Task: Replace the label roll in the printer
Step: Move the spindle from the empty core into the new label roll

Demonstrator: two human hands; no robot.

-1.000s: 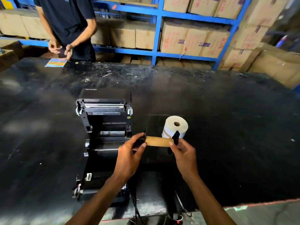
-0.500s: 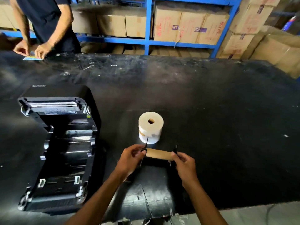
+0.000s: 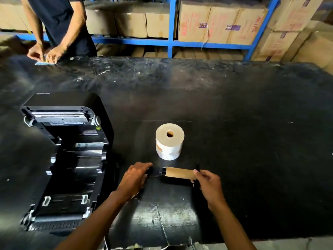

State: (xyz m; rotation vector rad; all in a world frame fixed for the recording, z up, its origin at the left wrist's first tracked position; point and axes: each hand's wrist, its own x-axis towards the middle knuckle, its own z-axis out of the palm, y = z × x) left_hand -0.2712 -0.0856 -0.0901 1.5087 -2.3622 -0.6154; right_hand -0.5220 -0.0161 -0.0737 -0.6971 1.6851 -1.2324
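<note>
On the black table (image 3: 252, 123) the printer (image 3: 66, 159) sits at the left with its lid thrown open. A full label roll (image 3: 169, 144) stands on end near the middle, just beyond the hands. The left hand (image 3: 134, 179) has its fingers closed on the black spindle end (image 3: 155, 171) that sticks out of the empty cardboard core (image 3: 179, 174); the right hand (image 3: 207, 184) pinches the core's right end, by a black flange. At the far left a second person (image 3: 59, 24) handles a small card (image 3: 45, 62)

The left hand (image 3: 134, 179) hides the black spindle's (image 3: 156, 172) left end.
</note>
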